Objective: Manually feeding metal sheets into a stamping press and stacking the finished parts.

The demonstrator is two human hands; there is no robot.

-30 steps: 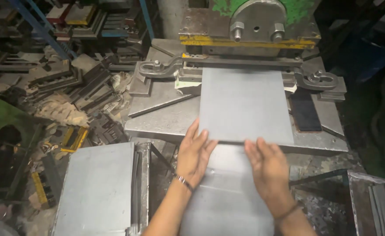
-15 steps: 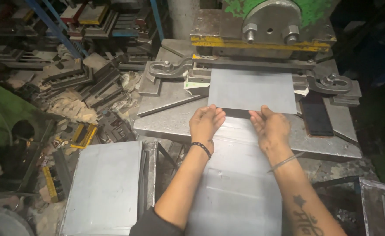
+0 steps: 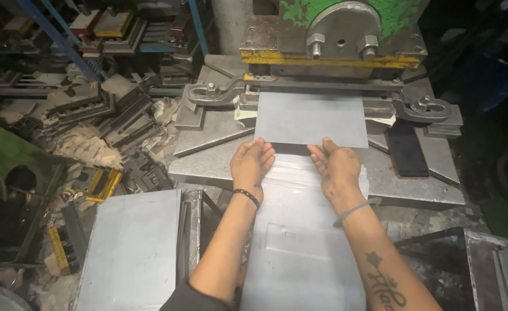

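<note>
A flat grey metal sheet (image 3: 311,118) lies on the bed (image 3: 208,158) of a green and yellow press (image 3: 334,34), its far edge under the press head. My left hand (image 3: 252,164) grips the sheet's near left edge, fingers curled under it. At the near right edge my right hand (image 3: 337,166) holds it the same way. Under my forearms lies another, larger grey sheet (image 3: 306,242).
A stack of grey sheets (image 3: 130,247) stands at the lower left. Two clamps (image 3: 210,92) (image 3: 429,108) sit on the bed beside the sheet, and a dark flat object (image 3: 406,151) lies on the right. Piles of metal dies and scrap (image 3: 104,121) fill the left side.
Both hands have pushed the sheet away from me, so that its far edge now sits under the press head. The camera has moved closer.
</note>
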